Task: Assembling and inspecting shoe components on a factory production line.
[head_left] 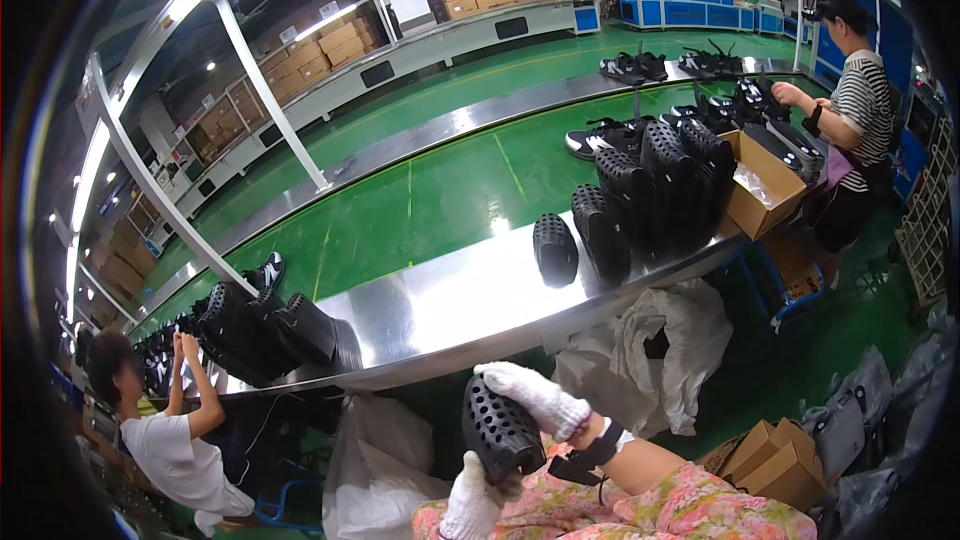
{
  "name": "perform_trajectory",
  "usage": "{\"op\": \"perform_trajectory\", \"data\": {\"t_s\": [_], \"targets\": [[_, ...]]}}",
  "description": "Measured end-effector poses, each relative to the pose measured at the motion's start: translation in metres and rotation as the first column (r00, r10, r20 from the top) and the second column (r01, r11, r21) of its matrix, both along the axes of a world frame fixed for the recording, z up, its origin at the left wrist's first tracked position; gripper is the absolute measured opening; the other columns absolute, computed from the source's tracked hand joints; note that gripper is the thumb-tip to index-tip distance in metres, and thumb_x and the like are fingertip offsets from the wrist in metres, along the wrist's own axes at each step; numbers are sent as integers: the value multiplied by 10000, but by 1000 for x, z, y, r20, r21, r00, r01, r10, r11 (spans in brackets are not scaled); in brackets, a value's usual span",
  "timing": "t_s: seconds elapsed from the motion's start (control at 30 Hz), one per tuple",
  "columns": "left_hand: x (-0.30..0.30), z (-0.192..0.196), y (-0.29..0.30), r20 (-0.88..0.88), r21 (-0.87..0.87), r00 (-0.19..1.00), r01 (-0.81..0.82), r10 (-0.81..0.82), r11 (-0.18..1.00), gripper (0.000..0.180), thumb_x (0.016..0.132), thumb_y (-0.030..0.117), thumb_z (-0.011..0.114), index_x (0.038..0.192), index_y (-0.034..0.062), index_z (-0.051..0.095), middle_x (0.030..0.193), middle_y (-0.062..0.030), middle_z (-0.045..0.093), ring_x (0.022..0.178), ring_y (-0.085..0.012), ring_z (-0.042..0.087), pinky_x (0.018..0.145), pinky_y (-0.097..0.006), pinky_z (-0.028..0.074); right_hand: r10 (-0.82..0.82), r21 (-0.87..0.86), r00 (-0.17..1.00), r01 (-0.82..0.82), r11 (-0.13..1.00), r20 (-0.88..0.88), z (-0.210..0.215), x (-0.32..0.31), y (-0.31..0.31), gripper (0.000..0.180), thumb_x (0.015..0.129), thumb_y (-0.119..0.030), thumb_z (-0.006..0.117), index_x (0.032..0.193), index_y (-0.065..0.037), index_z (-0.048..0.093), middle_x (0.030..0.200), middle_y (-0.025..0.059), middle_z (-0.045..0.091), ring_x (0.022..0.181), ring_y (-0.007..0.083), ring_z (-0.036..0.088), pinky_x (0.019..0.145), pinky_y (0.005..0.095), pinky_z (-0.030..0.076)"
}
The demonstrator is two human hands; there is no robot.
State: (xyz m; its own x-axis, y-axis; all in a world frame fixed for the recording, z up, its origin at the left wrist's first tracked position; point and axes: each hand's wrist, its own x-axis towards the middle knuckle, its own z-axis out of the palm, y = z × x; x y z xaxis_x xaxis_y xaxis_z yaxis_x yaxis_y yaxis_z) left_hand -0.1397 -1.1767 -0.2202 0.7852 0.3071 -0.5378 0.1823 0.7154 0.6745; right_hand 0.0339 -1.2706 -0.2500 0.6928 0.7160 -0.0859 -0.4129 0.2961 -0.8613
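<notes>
A black plastic shoe form (pixel 500 427) full of round holes is held close to my body, in front of the metal bench (pixel 470 285). My right hand (pixel 533 402), in a white knitted glove, lies over its top and right side with the fingers closed on it. From below, my gloved left hand (pixel 470 505) grips the lower end, thumb pointing up along it; its other fingers are partly hidden. One similar form (pixel 555 250) lies on the bench ahead. Stacks of such forms (pixel 655 175) stand to its right, and another group (pixel 270 325) is at the left.
White sacks (pixel 670 355) hang below the bench edge. An open carton (pixel 762 185) sits at the bench's right end by black shoes (pixel 605 135). One co-worker (pixel 860 110) stands far right, another (pixel 175 440) at left. Brown cardboard (pixel 775 465) lies at my right.
</notes>
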Motion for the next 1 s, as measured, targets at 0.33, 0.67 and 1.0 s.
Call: {"op": "perform_trajectory", "data": {"t_s": [0.33, 0.67, 1.0], "targets": [[35, -10, 16, 123, -66, 990, -65, 73, 996, 767, 908, 694, 501, 1387, 95, 491, 1322, -94, 581, 1155, -279, 588, 1029, -450, 474, 150, -293, 963, -81, 953, 222, 16, -7, 12, 724, 917, -456, 650, 1427, 12, 436, 1421, 217, 496, 1345, 287, 458, 1117, 364, 360], [84, 1, 57, 238, -200, 921, -263, 307, 944, 787, 855, 712, 565, 1372, 122, 498, 1299, -120, 570, 1167, -287, 563, 1038, -469, 450, -143, -159, 692, 352, 922, 708, 4, -54, 9, 1174, 686, -365, 887, 1527, 31, 170, 1519, 276, 285, 1425, 376, 321, 1170, 410, 302], [94, -2, 24, 404, -200, 913, 19, 64, 980, 497, 995, 371, 568, 1358, 43, 479, 1314, -134, 575, 1195, -276, 559, 1068, -472, 424, -569, 39, 762, 588, 808, 311, -6, -35, 11, 813, 706, -33, 861, 1364, -3, 384, 1260, 134, 563, 1196, 218, 552, 1033, 370, 464]]}}
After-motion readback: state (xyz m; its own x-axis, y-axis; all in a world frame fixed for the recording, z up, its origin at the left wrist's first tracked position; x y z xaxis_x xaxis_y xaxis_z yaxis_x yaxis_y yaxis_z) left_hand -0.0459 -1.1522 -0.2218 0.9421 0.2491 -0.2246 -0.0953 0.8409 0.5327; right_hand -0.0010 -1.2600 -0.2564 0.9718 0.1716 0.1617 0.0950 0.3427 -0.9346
